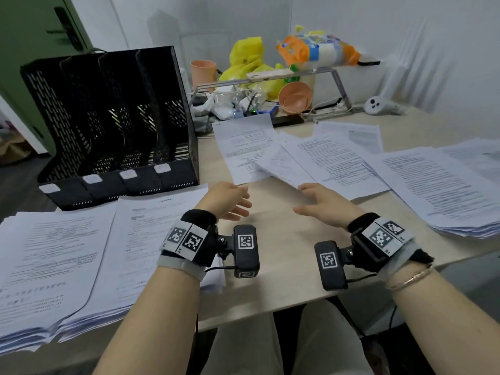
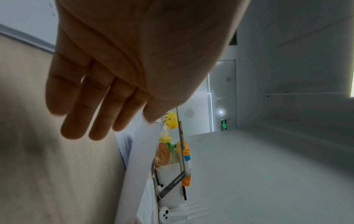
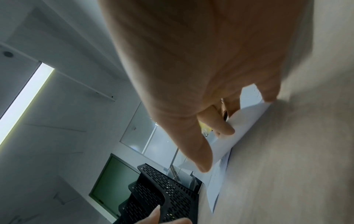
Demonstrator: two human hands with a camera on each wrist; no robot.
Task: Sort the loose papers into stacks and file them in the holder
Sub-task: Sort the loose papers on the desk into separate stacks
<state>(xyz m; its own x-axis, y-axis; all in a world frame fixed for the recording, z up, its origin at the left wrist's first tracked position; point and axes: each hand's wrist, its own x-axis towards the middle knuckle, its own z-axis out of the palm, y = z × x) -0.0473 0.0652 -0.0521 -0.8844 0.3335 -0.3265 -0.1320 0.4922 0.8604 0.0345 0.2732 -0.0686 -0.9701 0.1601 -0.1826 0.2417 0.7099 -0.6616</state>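
Now L hand [image 1: 230, 200] hovers w/ fingers straight, empty, over bench [image 1: 273, 239]; R hand [image 1: 322, 204] lifts a loose sheet [image 1: 281, 169], thumb and fingers touching its near edge.

Light beige wood-grain table [image 1: 284, 280] carries a black perforated four-slot file holder [image 1: 113, 125] at back left, with two thick stacks of printed white paper [image 1: 67, 255] in front of it along the near-left edge. Loose printed white sheets [image 1: 311, 155] fan across the middle, overlapping, and another printed paper stack [image 1: 443, 190] sits at right. At the back stand a clear acrylic riser shelf [image 1: 335, 77], a white handheld controller [image 1: 378, 105] and a black phone [image 1: 288, 121].
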